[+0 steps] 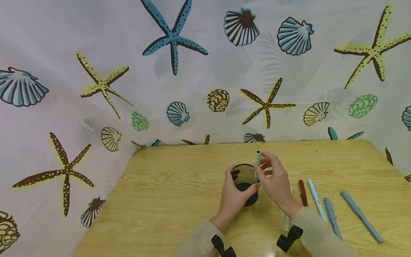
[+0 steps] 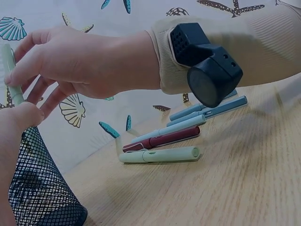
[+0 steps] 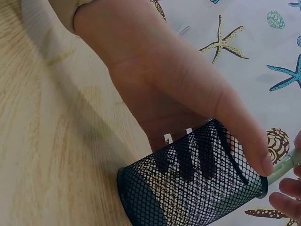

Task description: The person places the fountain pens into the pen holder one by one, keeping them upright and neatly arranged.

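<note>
A black mesh pen cup [image 1: 251, 200] stands on the wooden table, with my left hand [image 1: 235, 197] gripping it round the side. In the right wrist view, the left fingers show through the mesh of the cup [image 3: 188, 174], and the thumb lies near the rim. My right hand [image 1: 277, 184] pinches a pale green pen [image 1: 258, 159] upright between thumb and fingers at the cup's right edge. The pen's lower part reaches down inside the cup, seen through the mesh in the right wrist view. Its upper end sticks out above the rim.
Right of the cup lie a second pale green pen [image 2: 164, 155], partly under the right forearm in the head view, a dark red pen [image 1: 302, 192], a light blue pen [image 1: 316, 197] and two darker blue pens. A cloth [image 1: 199, 75] printed with starfish and shells hangs behind the table [image 1: 160, 200].
</note>
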Action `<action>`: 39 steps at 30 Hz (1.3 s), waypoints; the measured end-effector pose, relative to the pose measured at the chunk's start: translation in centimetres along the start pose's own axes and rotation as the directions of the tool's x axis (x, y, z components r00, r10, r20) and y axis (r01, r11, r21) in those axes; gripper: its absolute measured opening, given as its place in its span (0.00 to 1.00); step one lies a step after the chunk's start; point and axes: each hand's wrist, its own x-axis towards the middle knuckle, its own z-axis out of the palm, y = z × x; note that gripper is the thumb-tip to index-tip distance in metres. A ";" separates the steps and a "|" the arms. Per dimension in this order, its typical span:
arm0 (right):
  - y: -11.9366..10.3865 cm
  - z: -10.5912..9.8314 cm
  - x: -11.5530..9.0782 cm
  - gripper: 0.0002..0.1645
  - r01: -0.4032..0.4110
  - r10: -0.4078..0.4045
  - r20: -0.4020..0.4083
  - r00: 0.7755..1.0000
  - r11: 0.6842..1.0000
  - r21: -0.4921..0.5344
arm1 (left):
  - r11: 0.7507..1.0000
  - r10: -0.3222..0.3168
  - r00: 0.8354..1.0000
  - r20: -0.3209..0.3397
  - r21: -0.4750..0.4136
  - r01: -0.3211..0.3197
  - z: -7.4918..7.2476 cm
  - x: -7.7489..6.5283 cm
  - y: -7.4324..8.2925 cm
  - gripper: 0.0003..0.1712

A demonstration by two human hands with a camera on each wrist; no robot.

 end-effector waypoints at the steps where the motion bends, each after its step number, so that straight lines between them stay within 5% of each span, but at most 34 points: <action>1: 0.1 0.0 -0.1 0.28 0.001 -0.001 0.006 1.000 1.000 -0.003 | 1.000 -0.002 1.000 0.001 0.000 0.002 0.0 0.0 0.0 0.51; 20: 1.1 0.1 -1.3 0.23 -0.043 0.060 0.093 0.994 0.983 -0.177 | 1.000 0.007 1.000 -0.001 0.001 -0.007 0.3 -0.1 0.0 0.52; 39: 1.2 -0.7 -1.7 0.23 -0.117 0.148 0.121 0.982 0.966 -0.230 | 0.999 0.028 0.999 -0.018 -0.020 -0.029 0.1 -0.1 0.0 0.50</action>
